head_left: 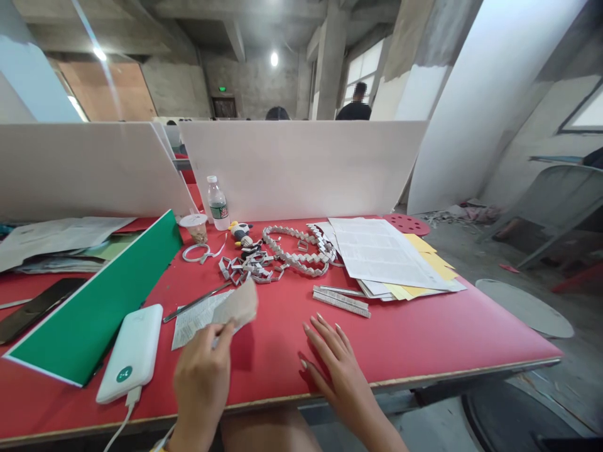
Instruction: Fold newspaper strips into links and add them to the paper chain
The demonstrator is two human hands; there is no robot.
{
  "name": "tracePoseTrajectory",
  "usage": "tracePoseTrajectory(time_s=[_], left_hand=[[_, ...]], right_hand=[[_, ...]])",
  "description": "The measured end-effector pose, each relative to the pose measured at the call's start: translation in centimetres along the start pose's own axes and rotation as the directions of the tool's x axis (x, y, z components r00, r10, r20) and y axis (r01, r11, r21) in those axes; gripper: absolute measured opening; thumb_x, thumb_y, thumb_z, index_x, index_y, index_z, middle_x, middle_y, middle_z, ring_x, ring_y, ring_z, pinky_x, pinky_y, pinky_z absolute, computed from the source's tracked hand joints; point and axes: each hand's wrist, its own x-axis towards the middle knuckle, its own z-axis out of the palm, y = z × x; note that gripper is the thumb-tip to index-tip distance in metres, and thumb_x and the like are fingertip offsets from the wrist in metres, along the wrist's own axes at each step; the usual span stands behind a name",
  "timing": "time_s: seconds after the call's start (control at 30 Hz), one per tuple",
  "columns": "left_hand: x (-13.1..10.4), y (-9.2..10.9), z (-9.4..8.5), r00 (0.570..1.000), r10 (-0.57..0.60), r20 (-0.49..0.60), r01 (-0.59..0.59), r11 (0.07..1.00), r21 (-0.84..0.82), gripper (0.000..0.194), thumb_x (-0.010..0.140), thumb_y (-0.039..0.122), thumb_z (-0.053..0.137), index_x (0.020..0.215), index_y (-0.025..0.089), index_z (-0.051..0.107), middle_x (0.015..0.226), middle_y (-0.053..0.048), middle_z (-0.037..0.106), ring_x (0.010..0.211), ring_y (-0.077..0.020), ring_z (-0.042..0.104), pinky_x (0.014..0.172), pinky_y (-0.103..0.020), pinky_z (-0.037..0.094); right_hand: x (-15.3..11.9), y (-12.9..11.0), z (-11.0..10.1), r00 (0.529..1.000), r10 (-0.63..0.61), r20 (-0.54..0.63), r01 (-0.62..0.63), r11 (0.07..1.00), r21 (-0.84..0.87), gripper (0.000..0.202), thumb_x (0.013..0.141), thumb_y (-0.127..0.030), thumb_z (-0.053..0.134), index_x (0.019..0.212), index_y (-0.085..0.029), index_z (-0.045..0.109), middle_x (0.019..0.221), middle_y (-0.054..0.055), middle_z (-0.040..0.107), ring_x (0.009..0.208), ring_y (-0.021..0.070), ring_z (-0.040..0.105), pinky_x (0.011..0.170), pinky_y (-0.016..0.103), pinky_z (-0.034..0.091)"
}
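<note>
My left hand [203,361] pinches a small greyish piece of paper [239,304] between thumb and fingers, lifted a little above the red table [282,339]. Under it lies a printed paper sheet [188,323], partly covered by the held piece. Palm down with fingers spread, my right hand [333,359] is over the tabletop near the front edge and holds nothing. Just beyond its fingertips are folded paper strips [342,302]. Farther back, a zigzag folded-paper chain [301,267] forms loops beside a heap of loose folded links [249,269].
A white power bank [134,351] with a cable and a green board [103,301] stand left. Behind are a water bottle [218,204], a lidded cup [195,229] and a small bird figure [241,233]. Paper stacks [386,251] lie right. A white panel [301,169] borders the back.
</note>
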Motion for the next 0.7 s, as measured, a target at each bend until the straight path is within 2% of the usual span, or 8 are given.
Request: tracePoseTrajectory(time_s=[0.1,0.23,0.33,0.43,0.5,0.57,0.63,0.7], left_hand=[[-1.6,2.6,-0.3,0.96,0.268,-0.082,-0.276,0.955,-0.112,0.037,0.083,0.002,0.038,0.102,0.018,0.065,0.085,-0.007,0.064,0.077,-0.018,0.059,0.07,-0.028,0.046],[-3.5,4.8,0.1,0.935,0.354,-0.035,-0.352,0.904,-0.242,0.038,0.079,-0.001,0.04,0.1,0.019,0.064,0.079,-0.005,0.063,0.07,-0.0169,0.058,0.061,-0.026,0.048],[-3.9,3.8,1.1,0.942,0.318,0.107,-0.251,0.88,-0.402,0.037,0.081,0.002,0.041,0.102,0.023,0.063,0.082,-0.002,0.066,0.072,-0.0158,0.061,0.061,-0.025,0.05],[-3.8,1.9,2.0,0.953,0.177,0.244,-0.013,0.832,-0.555,0.039,0.087,0.014,0.041,0.122,0.026,0.052,0.097,-0.003,0.068,0.083,-0.0146,0.065,0.069,-0.024,0.053],[-3.8,1.1,2.6,0.948,0.074,0.308,0.13,0.794,-0.594,0.04,0.089,0.023,0.041,0.129,0.026,0.045,0.106,-0.003,0.068,0.09,-0.0144,0.066,0.073,-0.024,0.054],[-3.9,1.1,3.1,0.948,-0.012,0.319,0.205,0.788,-0.58,0.038,0.09,0.03,0.042,0.127,0.024,0.047,0.11,-0.004,0.067,0.093,-0.0157,0.066,0.073,-0.025,0.054],[-4.1,1.6,3.7,0.96,-0.072,0.27,0.212,0.815,-0.539,0.036,0.089,0.034,0.042,0.122,0.022,0.05,0.108,-0.005,0.068,0.092,-0.0175,0.067,0.069,-0.026,0.055],[-4.1,2.2,4.2,0.974,-0.103,0.2,0.19,0.855,-0.483,0.033,0.089,0.034,0.042,0.117,0.02,0.053,0.104,-0.006,0.069,0.089,-0.0185,0.067,0.066,-0.026,0.054]], right_hand=[[0.1,-0.6,0.0,1.0,-0.01,-0.027,0.01,1.0,0.029,0.053,0.089,-0.025,0.045,0.14,-0.023,0.033,0.143,0.012,0.039,0.135,0.0244,0.029,0.107,0.049,0.03],[0.0,-0.6,-0.5,0.989,-0.053,0.14,0.021,0.974,0.226,0.039,0.084,-0.007,0.039,0.11,-0.026,0.06,0.112,0.004,0.066,0.115,0.018,0.056,0.109,0.052,0.023],[0.3,-0.3,-1.5,0.959,0.007,0.284,-0.116,0.922,0.369,0.033,0.084,-0.006,0.037,0.096,-0.024,0.063,0.097,0.001,0.07,0.098,0.015,0.064,0.111,0.05,0.023],[0.6,-0.3,-2.0,0.942,0.085,0.326,-0.228,0.874,0.429,0.025,0.089,-0.017,0.039,0.094,-0.023,0.062,0.096,0.0,0.071,0.095,0.016,0.065,0.111,0.047,0.025],[0.6,-0.6,-1.3,0.95,0.178,0.258,-0.28,0.851,0.443,0.023,0.091,-0.025,0.039,0.098,-0.023,0.061,0.093,0.001,0.07,0.091,0.017,0.066,0.106,0.043,0.034],[0.5,-1.0,0.0,0.941,0.317,0.121,-0.338,0.837,0.431,0.025,0.09,-0.032,0.041,0.107,-0.022,0.057,0.085,0.003,0.069,0.082,0.0184,0.065,0.095,0.04,0.044],[0.4,-1.5,1.5,0.898,0.44,-0.019,-0.4,0.834,0.38,0.03,0.09,-0.036,0.043,0.112,-0.02,0.054,0.075,0.003,0.065,0.075,0.0198,0.062,0.084,0.04,0.048],[0.4,-1.9,2.7,0.87,0.482,-0.107,-0.436,0.851,0.292,0.033,0.09,-0.04,0.042,0.114,-0.019,0.053,0.071,0.003,0.062,0.073,0.0214,0.059,0.079,0.041,0.048]])
